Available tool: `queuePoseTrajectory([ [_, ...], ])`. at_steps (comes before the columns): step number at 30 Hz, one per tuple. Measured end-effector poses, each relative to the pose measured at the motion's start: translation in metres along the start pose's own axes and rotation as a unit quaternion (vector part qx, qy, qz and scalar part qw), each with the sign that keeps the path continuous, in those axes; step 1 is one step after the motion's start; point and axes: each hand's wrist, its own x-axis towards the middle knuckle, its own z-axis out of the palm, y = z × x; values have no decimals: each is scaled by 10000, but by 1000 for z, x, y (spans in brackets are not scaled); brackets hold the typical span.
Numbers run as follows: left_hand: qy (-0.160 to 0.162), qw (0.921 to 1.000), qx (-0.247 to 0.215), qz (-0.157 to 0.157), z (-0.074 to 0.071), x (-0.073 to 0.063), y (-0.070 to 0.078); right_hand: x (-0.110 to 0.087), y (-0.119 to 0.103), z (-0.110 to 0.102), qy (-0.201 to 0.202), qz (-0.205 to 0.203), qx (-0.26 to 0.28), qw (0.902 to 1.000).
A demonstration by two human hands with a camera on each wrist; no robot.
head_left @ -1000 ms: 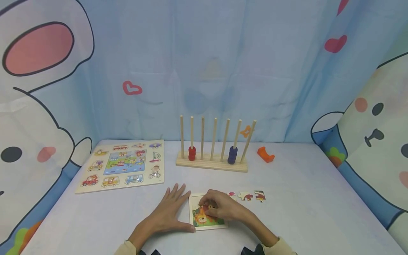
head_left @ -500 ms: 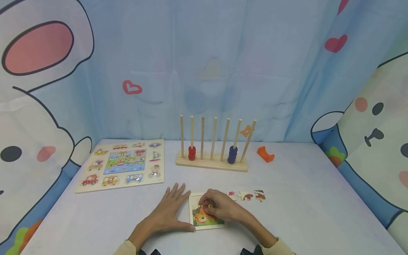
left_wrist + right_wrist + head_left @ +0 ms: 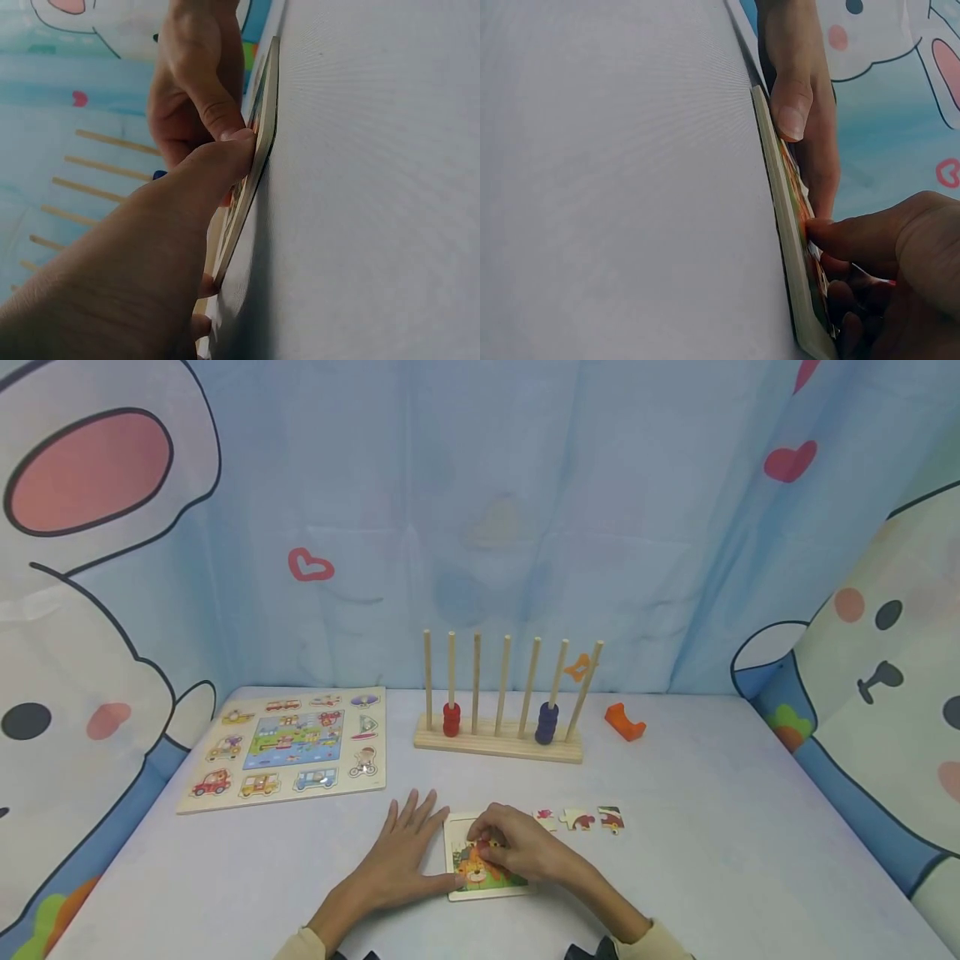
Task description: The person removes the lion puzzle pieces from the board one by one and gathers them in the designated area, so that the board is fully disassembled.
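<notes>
Hands (image 3: 402,862) (image 3: 521,846) on puzzle (image 3: 491,882), poss. R pinch

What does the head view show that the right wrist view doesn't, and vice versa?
Only the head view shows the orange curved block, three loose jigsaw pieces, seven wooden pegs and the dark blue beads. Only the right wrist view shows the puzzle frame's side wall in close-up. Both show the lion puzzle, the left hand with its thumb on the frame, and the right hand at the picture.

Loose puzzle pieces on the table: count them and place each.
3 visible, in a row beyond the right hand: left piece nearest it, middle piece, right piece farthest. The hand may hide more.
</notes>
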Motion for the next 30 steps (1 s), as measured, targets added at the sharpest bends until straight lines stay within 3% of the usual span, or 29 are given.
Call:
queuePoseTrajectory([
  [15,-4,10000,8,11,-2,0,0,-1,2,0,-12,26,305,9995],
  [30,-40,10000,-19,-19,0,1,-1,-1,2,-1,76,88,227,9997],
])
